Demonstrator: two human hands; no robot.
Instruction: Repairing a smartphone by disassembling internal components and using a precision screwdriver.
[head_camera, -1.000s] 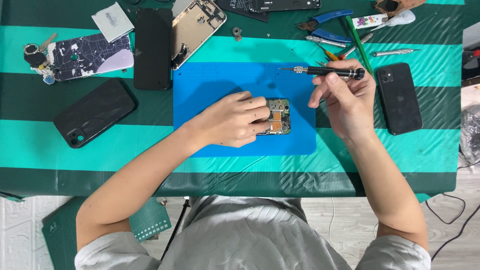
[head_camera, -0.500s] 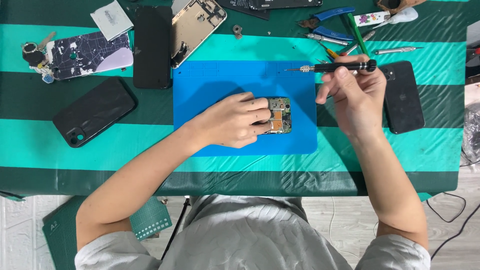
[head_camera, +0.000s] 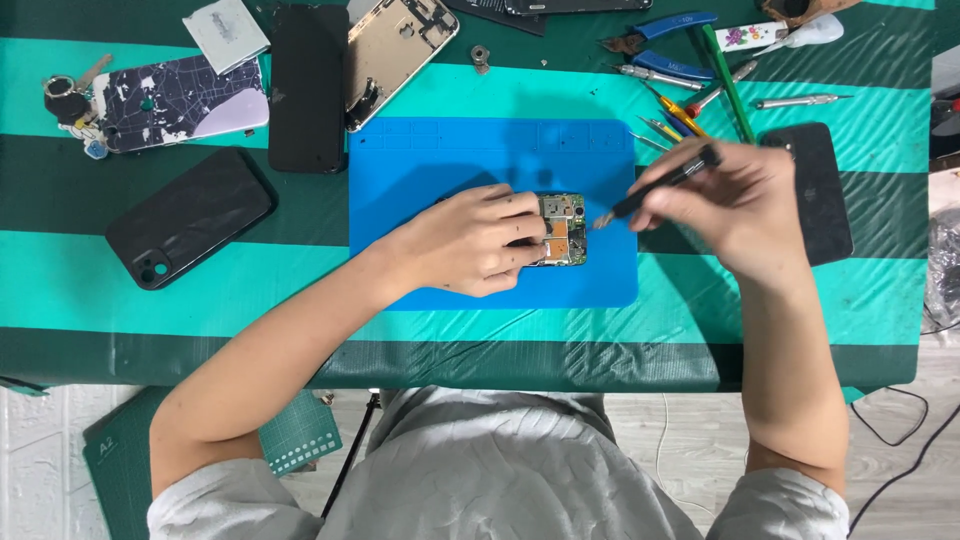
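Note:
A small phone circuit board (head_camera: 563, 228) lies on the blue work mat (head_camera: 440, 160). My left hand (head_camera: 470, 240) rests on the mat and pins the board's left side with its fingertips. My right hand (head_camera: 735, 205) grips a black screwdriver (head_camera: 660, 187), tilted down to the left. Its tip sits just right of the board's edge.
On the striped green cloth (head_camera: 200, 330) lie a black phone case (head_camera: 190, 215), a marbled phone back (head_camera: 180, 100), a black phone (head_camera: 308, 88), an open phone frame (head_camera: 398, 50), another black phone (head_camera: 815, 190) and several tools (head_camera: 680, 70) at the back right.
My right hand has swung the screwdriver down from a level hold above the mat, so its tip now points at the board's right edge. My left hand stays on the board.

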